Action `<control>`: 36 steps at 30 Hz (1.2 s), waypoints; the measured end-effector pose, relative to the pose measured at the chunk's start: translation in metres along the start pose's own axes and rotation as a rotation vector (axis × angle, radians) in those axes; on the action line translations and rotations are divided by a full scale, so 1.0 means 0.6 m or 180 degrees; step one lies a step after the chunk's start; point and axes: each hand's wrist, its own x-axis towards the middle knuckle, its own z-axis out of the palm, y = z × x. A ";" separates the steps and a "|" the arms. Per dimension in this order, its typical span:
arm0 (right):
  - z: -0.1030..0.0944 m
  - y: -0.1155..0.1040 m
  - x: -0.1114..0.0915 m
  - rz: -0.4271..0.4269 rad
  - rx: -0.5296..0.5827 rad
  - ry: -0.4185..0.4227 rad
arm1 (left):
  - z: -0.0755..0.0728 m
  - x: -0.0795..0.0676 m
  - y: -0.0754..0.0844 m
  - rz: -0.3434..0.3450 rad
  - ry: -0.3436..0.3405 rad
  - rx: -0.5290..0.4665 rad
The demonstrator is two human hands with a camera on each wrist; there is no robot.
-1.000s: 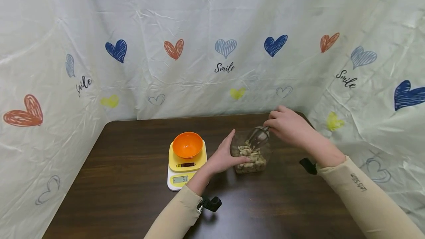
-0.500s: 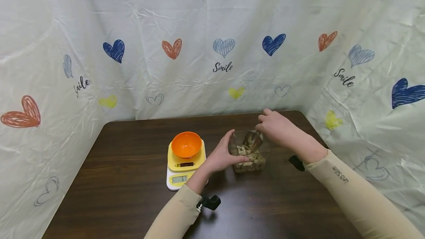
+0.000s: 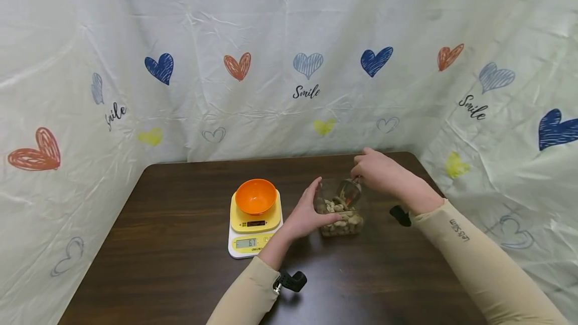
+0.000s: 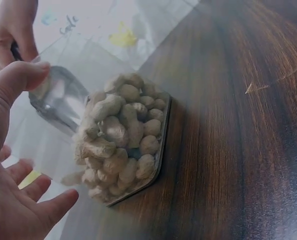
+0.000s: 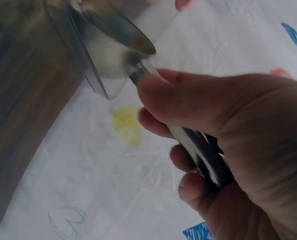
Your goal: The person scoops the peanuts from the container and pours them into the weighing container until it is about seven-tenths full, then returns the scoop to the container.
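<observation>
My left hand [image 3: 307, 218] holds a clear box [image 3: 359, 225] at its left side, thumb in front and the other fingers spread along the wall. Peanuts in their shells [image 4: 121, 125] partly fill it. My right hand [image 3: 380, 172] grips a metal scoop [image 3: 349, 192] by its handle, fingers curled round it in the right wrist view. The scoop's bowl [image 4: 61, 97] points down inside the box, its tip at the peanuts. In the head view the right hand hides the handle.
Left of the box, a yellow and white kitchen scale [image 3: 239, 252] carries an orange bowl [image 3: 255, 198], and its display is lit with digits. All stand on a dark wooden table [image 3: 180, 234]. A white curtain [image 3: 262, 129] printed with hearts hangs behind and on both sides.
My right hand has shifted left with the scoop, which now stands steeper and deeper in the box. The left hand, scale and bowl have kept their places.
</observation>
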 end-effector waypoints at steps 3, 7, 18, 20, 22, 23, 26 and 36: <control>0.001 0.002 -0.005 0.0046 0.0085 -0.0073 | 0.003 0.000 0.000 0.0021 0.0029 -0.0097; 0.006 0.009 -0.012 0.0111 0.0524 -0.0381 | 0.006 0.000 -0.002 -0.0006 0.0043 -0.0168; 0.047 -0.015 -0.036 0.0202 0.0524 -0.0026 | 0.003 -0.001 0.000 0.0012 0.0010 -0.0243; 0.049 -0.020 -0.038 0.0235 0.0503 0.0043 | 0.002 0.000 0.000 -0.0006 -0.0007 -0.0248; 0.052 -0.022 -0.036 0.0266 0.0551 0.0048 | 0.001 0.001 0.000 -0.0021 -0.0019 -0.0257; 0.054 -0.022 -0.033 0.0275 0.0599 0.0036 | 0.000 0.002 -0.001 -0.0033 -0.0024 -0.0264; 0.065 -0.017 -0.029 0.0337 0.0755 -0.0007 | -0.001 0.004 -0.005 -0.0033 -0.0001 -0.0260; 0.071 0.001 -0.042 0.0495 0.1146 -0.0027 | 0.002 0.004 -0.004 0.0001 -0.0006 -0.0255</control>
